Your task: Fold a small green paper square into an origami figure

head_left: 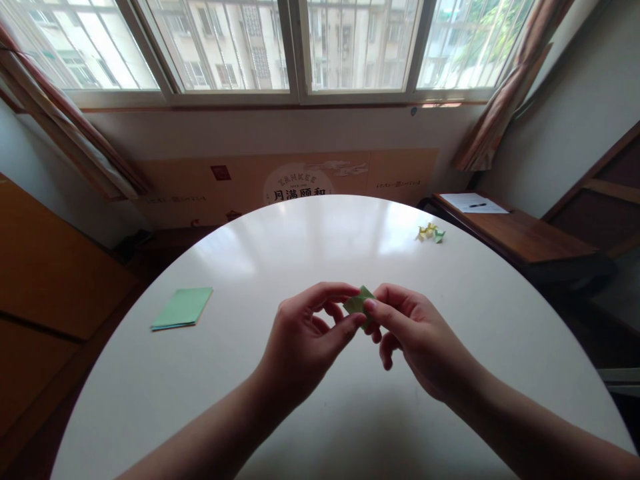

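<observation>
Fingertips of left hand (305, 340) and right hand (415, 340) both pinch the little folded green paper (357, 301) between them, above the table (300, 253). Piece is tiny, so I reckon a hard squeeze could skew a crease or tear it.

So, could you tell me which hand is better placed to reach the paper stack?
Probably the left hand: the paper stack lies on its side; the right hand would have to cross over.
</observation>
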The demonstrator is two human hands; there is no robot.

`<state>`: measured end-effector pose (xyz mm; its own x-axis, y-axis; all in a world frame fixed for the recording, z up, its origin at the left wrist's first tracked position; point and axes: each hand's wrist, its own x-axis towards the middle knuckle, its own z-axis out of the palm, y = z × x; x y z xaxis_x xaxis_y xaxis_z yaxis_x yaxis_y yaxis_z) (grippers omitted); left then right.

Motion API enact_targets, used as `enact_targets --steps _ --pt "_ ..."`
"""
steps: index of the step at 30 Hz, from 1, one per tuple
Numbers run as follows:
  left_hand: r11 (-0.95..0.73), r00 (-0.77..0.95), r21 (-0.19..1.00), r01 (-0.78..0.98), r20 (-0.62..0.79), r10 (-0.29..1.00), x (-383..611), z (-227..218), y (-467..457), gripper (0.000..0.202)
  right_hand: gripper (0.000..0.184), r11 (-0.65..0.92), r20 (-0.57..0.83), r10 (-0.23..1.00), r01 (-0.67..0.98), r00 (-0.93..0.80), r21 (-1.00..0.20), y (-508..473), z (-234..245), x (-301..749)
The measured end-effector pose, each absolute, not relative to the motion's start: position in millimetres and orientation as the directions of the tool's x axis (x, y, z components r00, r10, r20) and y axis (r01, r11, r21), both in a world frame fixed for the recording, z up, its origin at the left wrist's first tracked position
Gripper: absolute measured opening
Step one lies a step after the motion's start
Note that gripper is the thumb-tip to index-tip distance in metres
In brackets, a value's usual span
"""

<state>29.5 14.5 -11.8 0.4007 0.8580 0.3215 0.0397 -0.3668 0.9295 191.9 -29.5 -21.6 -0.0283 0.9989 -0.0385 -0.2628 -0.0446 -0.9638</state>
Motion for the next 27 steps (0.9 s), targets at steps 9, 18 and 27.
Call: enact_targets --steps 9,18,27 --pt "-0.392 0.362 0.919 0.024 0.358 0.861 31.4 -11.9 11.7 0.017 0.024 -0.048 -0.041 0.999 -0.297 -0.03 -0.954 -31.7 -20.8 191.8" --pt "-0.637 0.371 0.76 0.126 0.559 0.741 27.8 -12.4 14.0 0.009 0.022 -0.012 -0.005 1.0 -0.276 -0.027 -0.961 -31.1 -23.1 191.7" --pt "-0.744 0.383 0.649 0.157 0.655 0.652 26.1 -14.0 15.6 0.016 0.02 0.054 0.057 0.998 -0.194 -0.013 -0.98 -30.4 -24.2 192.3"
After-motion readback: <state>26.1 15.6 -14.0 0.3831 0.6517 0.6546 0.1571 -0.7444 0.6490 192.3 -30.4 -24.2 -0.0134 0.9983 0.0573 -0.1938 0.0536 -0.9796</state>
